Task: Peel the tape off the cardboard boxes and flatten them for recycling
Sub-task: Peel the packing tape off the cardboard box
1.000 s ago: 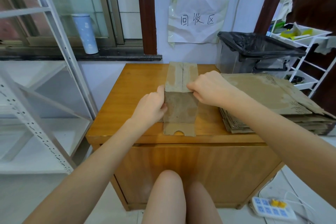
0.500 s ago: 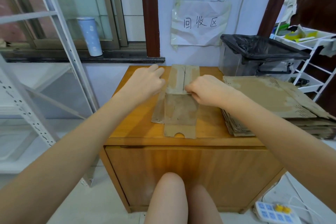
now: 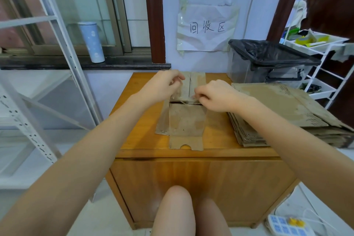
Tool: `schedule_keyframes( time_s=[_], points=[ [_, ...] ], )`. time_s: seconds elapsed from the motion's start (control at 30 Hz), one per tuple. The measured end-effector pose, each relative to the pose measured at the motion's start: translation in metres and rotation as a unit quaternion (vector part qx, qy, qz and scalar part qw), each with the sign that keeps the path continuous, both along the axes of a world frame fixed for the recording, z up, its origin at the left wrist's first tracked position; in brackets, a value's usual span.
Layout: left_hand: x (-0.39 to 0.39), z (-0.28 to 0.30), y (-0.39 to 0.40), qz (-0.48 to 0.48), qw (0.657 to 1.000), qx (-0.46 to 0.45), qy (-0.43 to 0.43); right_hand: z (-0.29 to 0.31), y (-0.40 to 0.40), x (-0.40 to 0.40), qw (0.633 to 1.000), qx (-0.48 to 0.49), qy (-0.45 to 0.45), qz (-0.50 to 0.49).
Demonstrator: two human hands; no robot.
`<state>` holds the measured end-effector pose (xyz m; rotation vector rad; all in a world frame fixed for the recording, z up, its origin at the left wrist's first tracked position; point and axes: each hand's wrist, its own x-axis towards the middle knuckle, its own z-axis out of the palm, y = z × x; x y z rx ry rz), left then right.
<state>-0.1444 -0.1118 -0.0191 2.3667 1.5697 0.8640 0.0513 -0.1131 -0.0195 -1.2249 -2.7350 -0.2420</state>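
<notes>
Three handwritten characters, 回收区, are read on a crumpled paper sheet (image 3: pixel 207 28) taped to the white wall at twelve o'clock. Print on the flattened cardboard stack (image 3: pixel 283 105) at three o'clock is too blurred to be read.

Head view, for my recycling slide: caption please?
Both hands, left and right, pick at a cardboard box on a wooden cabinet.

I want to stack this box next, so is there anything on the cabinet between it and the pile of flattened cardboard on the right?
Nothing visible. The cardboard box lies mid-cabinet with both hands on its far end, left hand and right hand. Only a bare strip of cabinet top separates it from the flattened cardboard pile.
</notes>
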Motion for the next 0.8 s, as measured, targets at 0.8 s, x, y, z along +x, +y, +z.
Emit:
schedule_keyframes(
  time_s=[0.8],
  points=[
    [0.011,-0.016,-0.003,0.053,0.953,-0.113,-0.275,-0.01,-0.005,-0.012,0.995,0.081,0.047,0.022]
  ],
)
